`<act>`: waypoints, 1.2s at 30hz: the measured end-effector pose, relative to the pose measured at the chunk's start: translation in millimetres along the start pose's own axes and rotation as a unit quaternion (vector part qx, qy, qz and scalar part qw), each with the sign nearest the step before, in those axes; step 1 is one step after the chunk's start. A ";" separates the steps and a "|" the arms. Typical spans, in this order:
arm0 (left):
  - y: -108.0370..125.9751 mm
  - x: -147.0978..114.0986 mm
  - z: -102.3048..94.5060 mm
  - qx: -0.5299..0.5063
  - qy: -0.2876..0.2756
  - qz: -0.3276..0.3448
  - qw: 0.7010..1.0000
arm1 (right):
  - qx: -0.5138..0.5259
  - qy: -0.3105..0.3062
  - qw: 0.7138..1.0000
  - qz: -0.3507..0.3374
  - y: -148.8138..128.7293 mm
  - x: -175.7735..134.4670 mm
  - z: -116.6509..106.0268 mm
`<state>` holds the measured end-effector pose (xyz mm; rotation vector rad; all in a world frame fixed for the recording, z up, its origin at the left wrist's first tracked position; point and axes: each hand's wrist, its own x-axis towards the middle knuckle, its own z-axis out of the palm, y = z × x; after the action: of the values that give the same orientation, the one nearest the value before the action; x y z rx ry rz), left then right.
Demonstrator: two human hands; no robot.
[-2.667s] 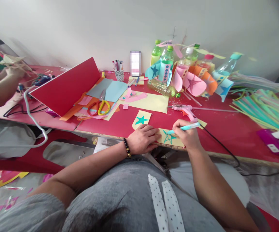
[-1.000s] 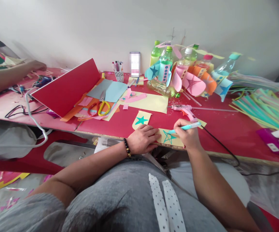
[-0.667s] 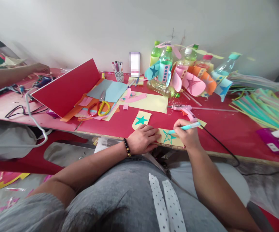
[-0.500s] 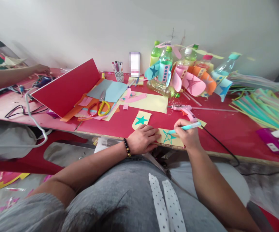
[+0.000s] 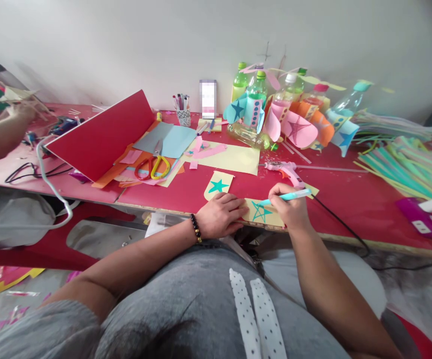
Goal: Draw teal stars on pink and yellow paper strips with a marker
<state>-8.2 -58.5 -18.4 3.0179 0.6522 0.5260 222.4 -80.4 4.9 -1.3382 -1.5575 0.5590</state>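
My right hand [image 5: 291,207] is closed around a light-blue felt-tip pen [image 5: 293,195], its tip on a pale yellow paper piece [image 5: 274,219] at the table's front edge. A green star outline [image 5: 261,212] is drawn on that paper. Flat on the paper's left end and the table lies my left hand [image 5: 221,215], fingers stretched out, with a dark bead bracelet at the wrist. Just beyond it rests another yellow piece [image 5: 216,180], rounded at one end, bearing a filled green star; my fingers cover a bit of its lower edge.
Scissors [image 5: 159,162] lie on coloured paper sheets, beside a leaning red board [image 5: 104,137]. A pink glue gun [image 5: 285,170] is beyond my right hand. Decorated bottles [image 5: 257,94], a pen cup [image 5: 183,117] and a phone [image 5: 208,98] stand behind. At left, another person's hand [image 5: 19,112] is raised.
The pen tip has shifted slightly left along the star. The other person's hand at far left has moved left to a pale paper-like object. My left hand stays in place.
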 end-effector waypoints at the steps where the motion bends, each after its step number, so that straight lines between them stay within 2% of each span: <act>1: -0.1 0.0 -0.1 0.000 0.001 0.000 1.000 | 0.000 -0.003 1.000 -0.001 0.2 0.2 0.1; 15: -0.1 0.0 -0.4 0.004 -0.002 0.001 1.000 | 0.003 -0.030 1.000 -0.003 2.9 0.2 0.0; 36: -0.4 -0.2 -0.3 0.000 -0.003 0.000 1.000 | 0.011 -0.022 1.000 -0.007 0.5 0.2 -0.4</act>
<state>-8.7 -58.2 -18.2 3.0189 0.6516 0.5156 223.0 -80.2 4.7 -1.3052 -1.5915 0.5974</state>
